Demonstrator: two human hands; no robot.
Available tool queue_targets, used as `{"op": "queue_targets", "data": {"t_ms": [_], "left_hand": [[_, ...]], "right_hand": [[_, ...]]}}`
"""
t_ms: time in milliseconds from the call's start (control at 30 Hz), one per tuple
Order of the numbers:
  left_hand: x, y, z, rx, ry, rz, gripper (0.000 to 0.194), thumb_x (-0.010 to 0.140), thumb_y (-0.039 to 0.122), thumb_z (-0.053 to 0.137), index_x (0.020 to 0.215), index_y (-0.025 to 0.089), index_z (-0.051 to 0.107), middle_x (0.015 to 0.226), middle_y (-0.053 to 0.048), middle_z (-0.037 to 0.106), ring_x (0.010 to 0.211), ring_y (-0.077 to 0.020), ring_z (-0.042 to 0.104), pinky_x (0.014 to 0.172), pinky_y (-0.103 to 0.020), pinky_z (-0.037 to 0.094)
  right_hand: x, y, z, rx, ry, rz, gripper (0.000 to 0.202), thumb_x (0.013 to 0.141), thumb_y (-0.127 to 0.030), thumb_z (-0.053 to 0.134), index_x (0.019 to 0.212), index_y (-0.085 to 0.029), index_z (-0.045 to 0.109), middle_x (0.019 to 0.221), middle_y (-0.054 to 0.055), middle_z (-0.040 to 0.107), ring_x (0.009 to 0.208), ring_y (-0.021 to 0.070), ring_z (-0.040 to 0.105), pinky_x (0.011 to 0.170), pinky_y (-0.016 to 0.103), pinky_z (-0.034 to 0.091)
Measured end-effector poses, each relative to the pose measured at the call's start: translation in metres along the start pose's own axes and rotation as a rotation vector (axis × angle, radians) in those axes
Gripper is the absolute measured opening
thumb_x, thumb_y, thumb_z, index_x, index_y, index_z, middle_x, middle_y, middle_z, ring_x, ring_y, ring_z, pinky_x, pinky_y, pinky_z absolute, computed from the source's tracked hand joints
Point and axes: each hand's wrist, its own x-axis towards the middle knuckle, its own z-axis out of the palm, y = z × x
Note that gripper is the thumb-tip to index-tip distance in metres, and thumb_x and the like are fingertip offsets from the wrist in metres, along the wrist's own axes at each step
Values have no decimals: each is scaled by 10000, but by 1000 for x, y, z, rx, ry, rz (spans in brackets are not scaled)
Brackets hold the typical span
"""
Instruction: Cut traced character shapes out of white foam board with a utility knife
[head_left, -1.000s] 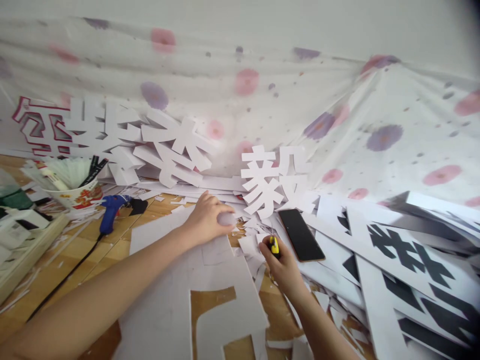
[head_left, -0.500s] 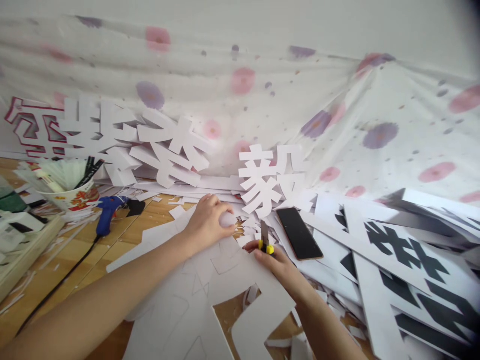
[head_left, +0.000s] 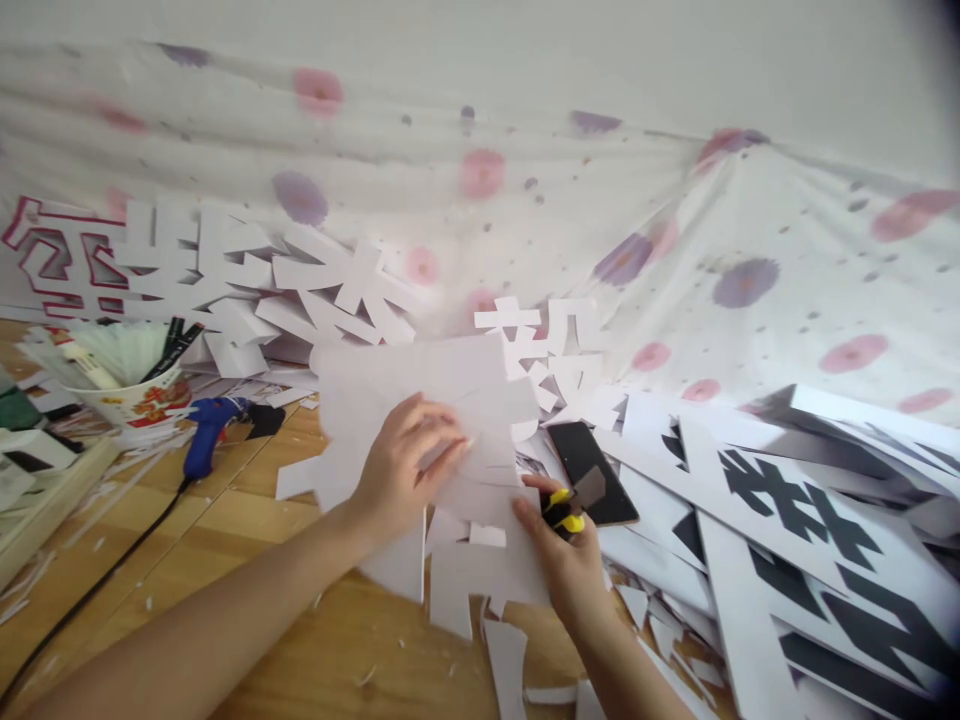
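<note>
Left hand over white sheet, fingers half curled; can't tell if they pinch anything. Right hand grips yellow-black cutter at sheet's 4 o'clock, blade blurred over phone. Sheet hides lower part of cut-out character at 1 o'clock. Forearms cut off at 6.

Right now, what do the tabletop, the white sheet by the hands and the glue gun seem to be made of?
Tabletop: wood, perhaps varnished; grain and a soft sheen show.
White sheet: card or foam board, matte; stiff-looking, shineless face.
Glue gun: probably plastic; smooth, evenly blue body.
</note>
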Motion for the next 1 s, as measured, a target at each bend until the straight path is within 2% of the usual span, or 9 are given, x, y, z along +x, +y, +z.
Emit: {"op": "queue_targets", "data": {"t_ms": [133,233,333,433,500,600,767,900,1000], "left_hand": [[-32,-4,9,-166,-47,-293,230,823,329,503,648,179,512,759,-13,549,740,-126,550,718,-286,471],[-46,0,20,-320,-240,-504,195,823,376,490,821,194,559,769,-8,605,708,-128,576,615,-249,481],[-49,7,26,-351,-299,-559,231,829,388,476,968,218,546,905,-17,631,748,-132,589,619,-251,482],[-45,9,22,-228,-244,-531,239,829,388,471,998,224,516,903,-8,613,663,-115,547,610,-262,472],[-42,5,17,-123,-164,-470,221,827,366,478,990,219,499,907,-15,584,696,-124,527,645,-280,472],[-36,-7,10,-1,-60,-318,245,823,312,495,1045,215,463,1036,-54,521,960,-176,494,846,-358,427],[-23,-35,7,141,-126,-222,478,817,359,499,1232,195,325,1270,-115,379,1210,-235,319,1000,-428,290],[-12,-56,7,218,-238,-387,617,762,497,518,1243,163,321,1275,-136,401,1200,-264,354,987,-425,302],[-10,-62,6,224,-327,-548,632,704,585,530,1194,214,382,1196,-87,500,1091,-254,478,883,-372,395]], "right_hand": [[4,13,-1,-67,181,-175,335,682,-443,619,912,-202,580,859,43,603,803,192,548,685,295,427],[4,20,2,-66,227,-226,308,705,-422,602,914,-205,543,848,34,557,784,171,519,680,279,413],[4,23,5,-44,222,-217,284,707,-407,601,890,-211,508,800,11,503,724,146,487,627,251,400],[4,25,5,-46,194,-206,269,709,-400,599,876,-220,492,726,-21,447,652,124,449,585,230,383],[5,26,5,-67,134,-191,264,710,-401,598,872,-223,488,710,-28,433,637,121,438,576,227,379],[7,28,3,-126,-9,-159,268,702,-405,607,860,-220,495,706,-27,440,639,129,444,576,234,376],[10,22,-5,-266,-255,-128,241,719,-392,595,857,-215,505,672,-34,432,623,127,424,563,233,348],[11,6,-14,-351,-506,-73,226,739,-401,568,842,-213,498,636,-56,378,571,101,374,530,218,320],[13,-5,-18,-452,-628,-90,191,742,-367,560,828,-205,508,713,-38,459,638,108,420,595,227,350]]}}
